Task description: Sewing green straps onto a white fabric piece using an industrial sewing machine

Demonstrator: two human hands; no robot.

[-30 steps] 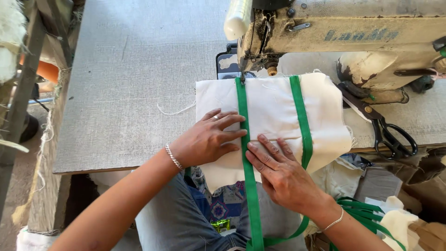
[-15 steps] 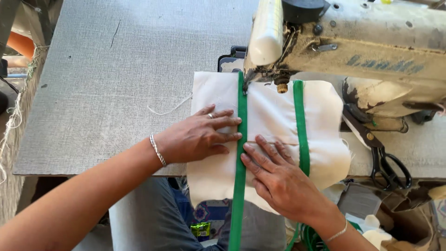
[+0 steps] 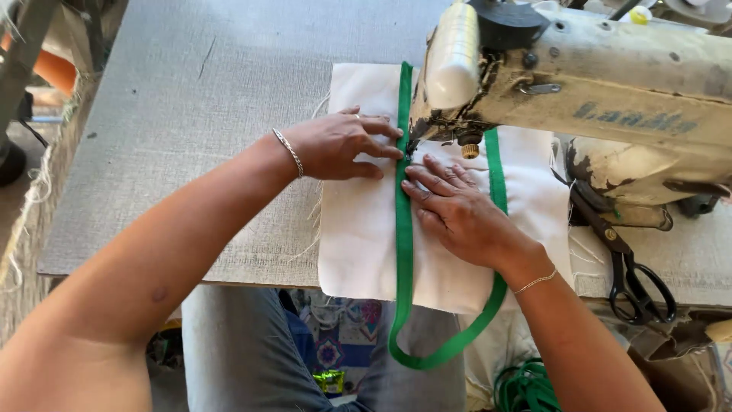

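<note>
A white cloth piece [image 3: 358, 236] lies flat on the grey table [image 3: 191, 137], under the head of a worn cream sewing machine [image 3: 602, 84]. A green strap [image 3: 403, 229] runs down the cloth from the needle area and loops off the table edge. My left hand [image 3: 339, 145] presses flat on the cloth just left of the strap, fingertips at the strap. To the strap's right, my right hand [image 3: 457, 210] lies flat on the cloth, fingers pointing toward the needle. Neither hand grips anything.
Black scissors [image 3: 629, 267] lie on the table to the right of the cloth, below the machine. A heap of green strap [image 3: 526, 385] sits below the table edge. Frayed threads hang along the table's left side.
The cloth and strap have moved up under the machine head. Both hands have slid forward with them, and the view has moved closer.
</note>
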